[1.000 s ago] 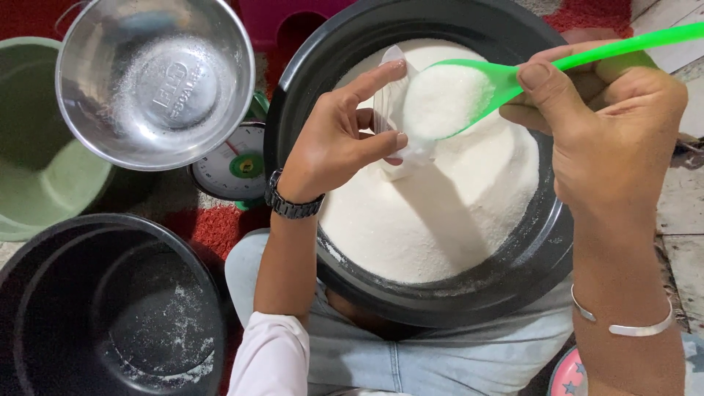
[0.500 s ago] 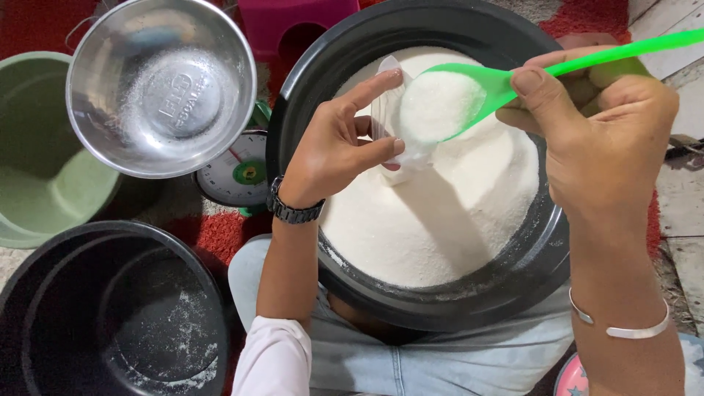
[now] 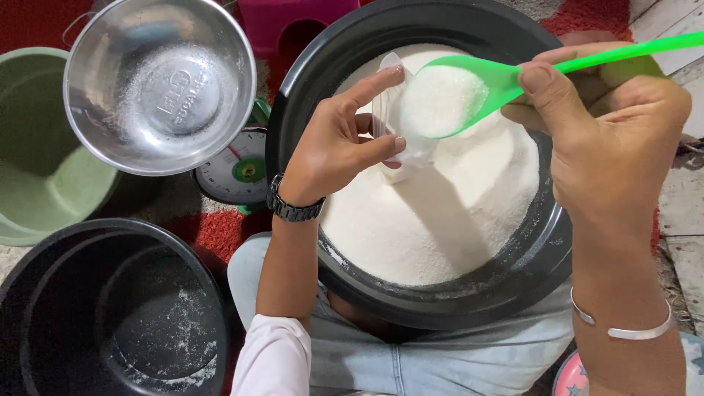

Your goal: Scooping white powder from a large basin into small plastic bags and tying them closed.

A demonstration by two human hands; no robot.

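A big black basin [image 3: 352, 66] rests on my lap, filled with white powder [image 3: 440, 220]. My left hand [image 3: 334, 147], with a dark watch on the wrist, pinches a small clear plastic bag [image 3: 389, 117] open above the powder. My right hand [image 3: 609, 139], a silver bangle on its wrist, grips the handle of a bright green scoop [image 3: 499, 77]. The scoop's bowl is heaped with white powder and its tip touches the bag's mouth.
A steel bowl [image 3: 158, 84] sits on a kitchen scale [image 3: 235, 172] to the left. A pale green bucket [image 3: 37, 169] stands at the far left. A second black basin [image 3: 110, 315] with powder traces is at bottom left. A pink stool [image 3: 293, 18] stands behind.
The green scoop has tilted slightly down and nearer the bag's mouth. The left hand holds the bag as before. The view has shifted a little.
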